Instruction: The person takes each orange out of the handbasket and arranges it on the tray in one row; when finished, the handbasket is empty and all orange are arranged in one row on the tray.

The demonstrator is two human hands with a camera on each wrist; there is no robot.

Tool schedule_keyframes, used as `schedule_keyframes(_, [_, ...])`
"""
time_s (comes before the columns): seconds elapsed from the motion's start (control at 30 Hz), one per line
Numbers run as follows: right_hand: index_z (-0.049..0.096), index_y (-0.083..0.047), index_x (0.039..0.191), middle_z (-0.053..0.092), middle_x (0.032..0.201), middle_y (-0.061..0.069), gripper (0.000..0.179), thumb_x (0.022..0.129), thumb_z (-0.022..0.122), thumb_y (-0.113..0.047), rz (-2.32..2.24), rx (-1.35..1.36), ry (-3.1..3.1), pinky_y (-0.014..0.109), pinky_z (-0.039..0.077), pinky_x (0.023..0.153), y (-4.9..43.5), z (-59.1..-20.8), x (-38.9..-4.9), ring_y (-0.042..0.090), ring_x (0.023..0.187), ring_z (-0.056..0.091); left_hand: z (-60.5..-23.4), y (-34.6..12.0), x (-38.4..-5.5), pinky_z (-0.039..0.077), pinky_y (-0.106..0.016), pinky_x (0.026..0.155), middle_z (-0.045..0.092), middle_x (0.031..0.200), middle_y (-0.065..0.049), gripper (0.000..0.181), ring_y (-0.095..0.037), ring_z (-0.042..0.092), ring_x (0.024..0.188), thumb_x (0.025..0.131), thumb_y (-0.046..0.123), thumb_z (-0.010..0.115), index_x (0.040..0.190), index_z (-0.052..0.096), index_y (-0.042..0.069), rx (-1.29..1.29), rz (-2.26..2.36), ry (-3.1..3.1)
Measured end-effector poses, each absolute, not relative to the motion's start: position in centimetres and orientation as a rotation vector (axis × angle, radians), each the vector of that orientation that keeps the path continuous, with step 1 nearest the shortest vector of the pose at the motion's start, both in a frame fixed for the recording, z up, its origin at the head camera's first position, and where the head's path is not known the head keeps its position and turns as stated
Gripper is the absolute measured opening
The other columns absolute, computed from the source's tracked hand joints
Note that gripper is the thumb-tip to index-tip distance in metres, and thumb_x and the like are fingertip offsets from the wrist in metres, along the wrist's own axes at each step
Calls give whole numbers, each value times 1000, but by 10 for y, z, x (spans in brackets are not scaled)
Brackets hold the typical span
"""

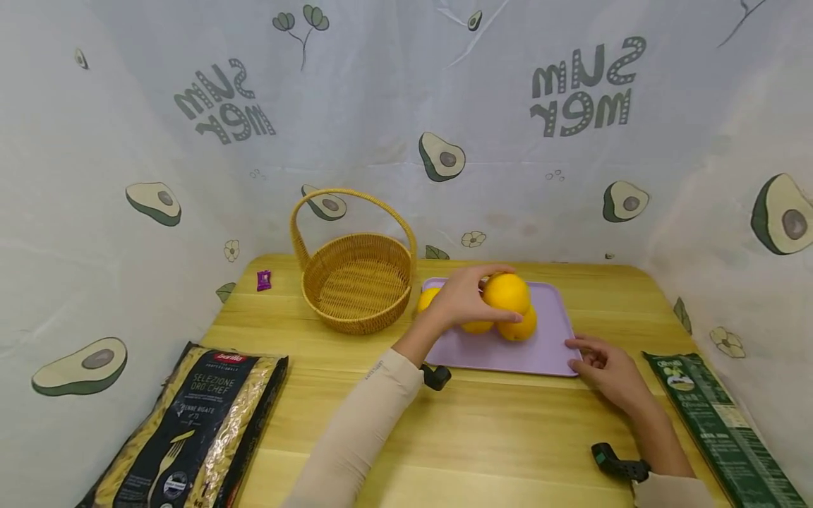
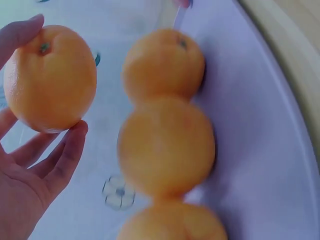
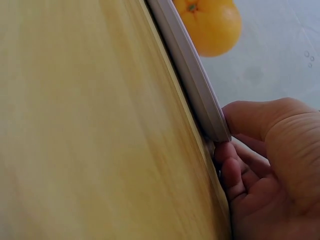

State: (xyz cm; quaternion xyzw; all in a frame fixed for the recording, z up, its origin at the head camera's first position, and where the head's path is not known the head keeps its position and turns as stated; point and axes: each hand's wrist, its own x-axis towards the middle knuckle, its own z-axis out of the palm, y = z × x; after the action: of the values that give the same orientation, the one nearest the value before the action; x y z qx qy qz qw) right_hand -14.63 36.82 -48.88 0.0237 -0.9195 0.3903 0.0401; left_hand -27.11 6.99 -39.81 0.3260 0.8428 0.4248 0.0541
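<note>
My left hand [image 1: 466, 300] grips an orange [image 1: 507, 292] between thumb and fingertips, above a lilac tray [image 1: 551, 339]. In the left wrist view the held orange [image 2: 52, 80] shows its green stem end, apart from a row of three oranges [image 2: 167, 147] on the tray. From the head, one of that row peeks out left of my wrist, and another orange [image 1: 517, 326] lies just under the held one. My right hand [image 1: 606, 370] pinches the tray's front right corner. Its thumb lies on the rim and its curled fingers are beneath, as the right wrist view shows.
Left of the tray stands a wicker basket [image 1: 358, 324] with a tall hooped handle. A purple wrapped candy [image 1: 263, 280] lies at the back left. A bag of penne pasta [image 1: 190, 423] rests at the front left, and a green packet [image 1: 718, 416] at the right edge.
</note>
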Motion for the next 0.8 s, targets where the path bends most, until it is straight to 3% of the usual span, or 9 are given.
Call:
schedule_keyframes(0.3, [67,2,132,54,145,30,40,99,70,-21,1125,39,-2840,23,38,58,371,-486,-148,6,69,46,-405,125,-267,50,-17,83,65,124,16,80,-2,58,111,65,61,91,137,61,42,954,1238,2611])
schedule_keyframes(0.43, [68,2,131,63,130,25,39,98,71,-20,1128,65,-2817,24,38,57,372,-487,-148,8,67,46,-411,142,-266,48,-14,85,65,125,17,79,1,57,110,66,62,90,136,60,43,963,1200,2628])
schedule_keyframes(0.53, [67,1,133,65,102,15,41,98,71,-20,1152,54,-2822,25,38,55,372,-488,-148,9,65,46,-416,152,-265,47,-13,86,65,125,17,79,2,57,109,66,62,90,136,60,42,968,1182,2639])
schedule_keyframes(0.6, [66,0,134,63,93,8,42,98,71,-21,1160,40,-2833,25,38,55,372,-489,-148,9,64,46,-419,158,-266,46,-13,88,65,125,18,80,3,57,108,67,64,89,137,59,43,978,1141,2669])
schedule_keyframes(0.8, [67,0,133,59,89,4,43,97,72,-23,1162,8,-2839,24,38,57,369,-489,-148,8,66,47,-435,174,-270,39,-24,108,64,131,22,81,1,57,114,69,73,82,140,56,43,1000,949,2808])
